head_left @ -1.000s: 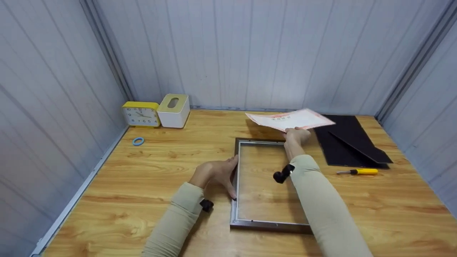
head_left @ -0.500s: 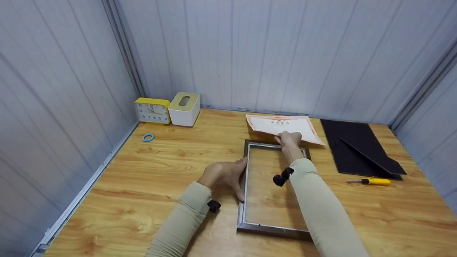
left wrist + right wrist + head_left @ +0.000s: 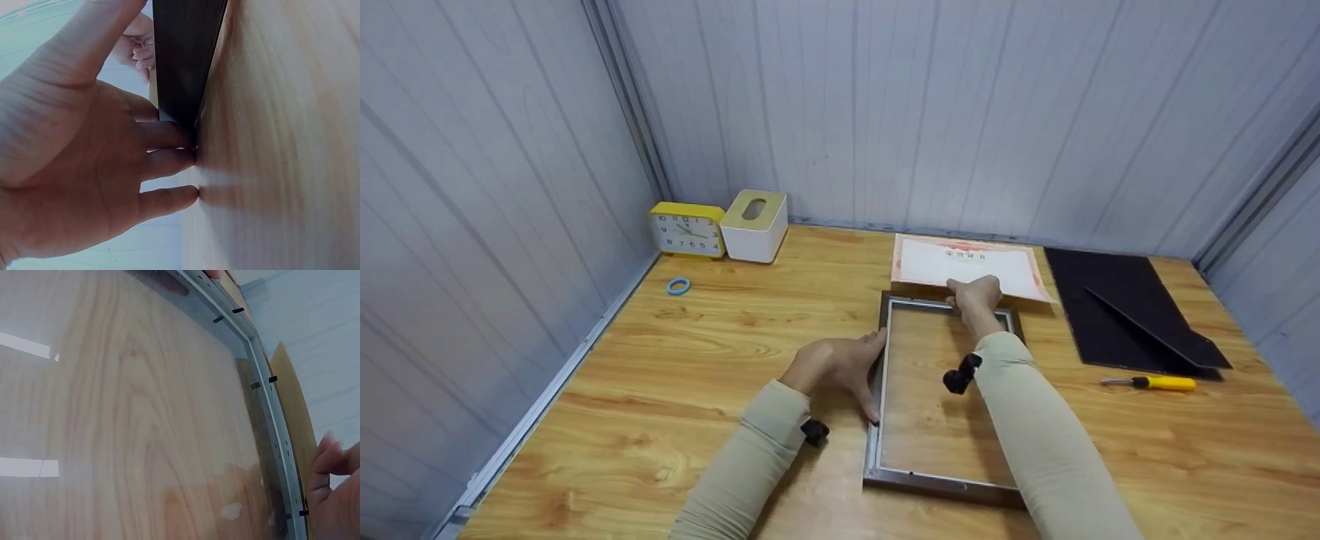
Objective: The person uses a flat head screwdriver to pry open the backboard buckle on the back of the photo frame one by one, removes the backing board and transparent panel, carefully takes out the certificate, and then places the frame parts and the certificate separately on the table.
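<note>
A dark picture frame [image 3: 945,487] with a clear pane and a silvery inner lip lies on the wooden table. My left hand [image 3: 840,364] rests along its left side, thumb near the lip. In the left wrist view, straight fingers [image 3: 169,201] reach down beside the dark frame wall [image 3: 183,62] to the tabletop. Beyond the frame's far end, my right hand [image 3: 979,296] pinches the near edge of a white certificate [image 3: 922,262] with a red-pink border. Its right front corner lifts slightly. The right wrist view shows that hand [image 3: 340,489] beside the frame's lip with small black tabs [image 3: 273,379].
Right of the certificate lies a black backing board [image 3: 1099,274] with its folded-out stand flap [image 3: 1155,330]. A yellow-handled screwdriver [image 3: 1162,383] is in front of it. At the back left are a yellow clock [image 3: 688,229], a tissue box [image 3: 754,229] and a blue ring [image 3: 678,286].
The certificate has come down from the air beside the black board and now lies nearly flat behind the frame, still held by my right hand. My left hand stays at the frame's side.
</note>
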`<state>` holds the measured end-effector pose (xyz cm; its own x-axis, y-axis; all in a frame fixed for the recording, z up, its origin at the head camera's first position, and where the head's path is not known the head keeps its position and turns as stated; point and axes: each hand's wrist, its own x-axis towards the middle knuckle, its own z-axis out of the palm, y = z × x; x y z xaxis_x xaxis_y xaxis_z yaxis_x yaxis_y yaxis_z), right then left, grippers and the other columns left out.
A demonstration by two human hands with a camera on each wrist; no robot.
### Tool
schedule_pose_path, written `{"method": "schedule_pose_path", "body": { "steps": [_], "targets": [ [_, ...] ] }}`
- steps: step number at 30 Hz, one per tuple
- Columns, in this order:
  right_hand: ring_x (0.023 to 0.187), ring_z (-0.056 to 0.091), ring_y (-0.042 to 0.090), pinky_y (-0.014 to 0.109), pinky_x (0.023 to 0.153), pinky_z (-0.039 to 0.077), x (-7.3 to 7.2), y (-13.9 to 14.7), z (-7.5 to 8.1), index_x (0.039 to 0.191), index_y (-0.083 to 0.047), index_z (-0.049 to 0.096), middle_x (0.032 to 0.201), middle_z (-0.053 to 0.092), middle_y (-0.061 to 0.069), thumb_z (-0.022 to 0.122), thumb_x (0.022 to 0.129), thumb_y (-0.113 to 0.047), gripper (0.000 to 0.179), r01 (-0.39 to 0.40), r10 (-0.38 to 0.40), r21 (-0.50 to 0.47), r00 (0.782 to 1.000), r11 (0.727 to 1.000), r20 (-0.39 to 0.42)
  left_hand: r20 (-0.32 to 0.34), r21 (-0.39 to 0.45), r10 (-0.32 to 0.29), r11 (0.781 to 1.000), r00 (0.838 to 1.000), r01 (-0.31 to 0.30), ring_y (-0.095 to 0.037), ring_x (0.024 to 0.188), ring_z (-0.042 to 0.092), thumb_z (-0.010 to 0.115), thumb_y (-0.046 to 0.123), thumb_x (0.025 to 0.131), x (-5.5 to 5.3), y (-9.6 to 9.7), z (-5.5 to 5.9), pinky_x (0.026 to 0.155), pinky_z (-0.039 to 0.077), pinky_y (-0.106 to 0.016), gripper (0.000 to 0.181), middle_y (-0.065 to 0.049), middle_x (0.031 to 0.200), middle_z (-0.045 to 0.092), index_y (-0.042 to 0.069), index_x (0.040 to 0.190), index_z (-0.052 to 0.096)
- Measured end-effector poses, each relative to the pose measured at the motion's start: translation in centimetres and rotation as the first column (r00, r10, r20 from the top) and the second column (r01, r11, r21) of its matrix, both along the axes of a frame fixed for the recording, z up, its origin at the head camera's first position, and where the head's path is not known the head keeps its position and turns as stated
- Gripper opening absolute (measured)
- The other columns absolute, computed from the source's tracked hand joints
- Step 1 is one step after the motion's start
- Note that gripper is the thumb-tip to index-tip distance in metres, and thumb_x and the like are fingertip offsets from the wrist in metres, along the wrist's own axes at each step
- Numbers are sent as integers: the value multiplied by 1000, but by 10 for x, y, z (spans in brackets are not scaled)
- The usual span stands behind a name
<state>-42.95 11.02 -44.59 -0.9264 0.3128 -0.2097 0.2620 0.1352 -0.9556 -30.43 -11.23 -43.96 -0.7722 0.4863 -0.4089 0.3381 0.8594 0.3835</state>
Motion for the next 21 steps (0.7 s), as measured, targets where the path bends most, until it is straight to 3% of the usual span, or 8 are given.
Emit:
{"method": "schedule_pose_path", "body": {
  "steps": [9, 13, 16, 18, 19, 21],
  "targets": [
    [45, 42, 10, 22, 40, 34, -6, 16, 4, 93, 0, 49, 56, 41, -3, 56, 94, -9, 11, -88, 85, 30, 991, 996, 106, -2, 17, -15, 1000, 1000, 15, -24, 151, 8, 91, 58, 61, 0, 1, -1, 120, 12, -32, 148, -20, 165, 6, 6, 160, -7],
    [45, 33, 9, 23, 41, 30, -7, 20, 10, 80, -8, 41, 54, 31, -6, 57, 95, -11, 21, -122, 115, 46, 984, 991, 134, -8, 20, -12, 1000, 1000, 13, -24, 151, 9, 91, 57, 61, 0, 0, 0, 120, 12, -32, 148, -20, 165, 7, 6, 160, -6],
    [50, 32, 13, 27, 45, 32, -6, 23, 12, 76, -10, 39, 60, 32, -3, 52, 94, -12, 22, -120, 108, 180, 991, 976, 76, -15, 34, -22, 999, 1000, 22, -24, 151, 10, 92, 54, 62, 0, 0, 0, 120, 13, -32, 147, -21, 164, 8, 5, 160, -5],
    [56, 36, 19, 32, 50, 34, -5, 27, 11, 76, -8, 41, 65, 36, 1, 48, 93, -14, 19, -142, 139, 351, 990, 925, 35, -16, 41, -29, 999, 999, 30, -25, 151, 10, 93, 52, 63, 0, -1, -1, 120, 14, -31, 146, -22, 164, 9, 4, 159, -5],
    [62, 45, 23, 35, 55, 41, -4, 30, 11, 79, -4, 49, 70, 46, 7, 47, 93, -15, 18, -166, 174, 452, 984, 876, 25, -16, 43, -33, 999, 999, 33, -24, 151, 11, 93, 52, 63, 0, -1, -1, 120, 14, -31, 146, -22, 164, 9, 4, 159, -5],
    [88, 58, 35, 44, 75, 50, -4, 35, 9, 99, 4, 62, 94, 61, 21, 46, 98, -25, 33, -263, 285, 628, 956, 732, 68, -13, 38, -28, 999, 1000, 29, -24, 151, 10, 92, 53, 63, 0, -2, -2, 120, 14, -30, 146, -22, 164, 9, 4, 159, -6]
  ]
}}
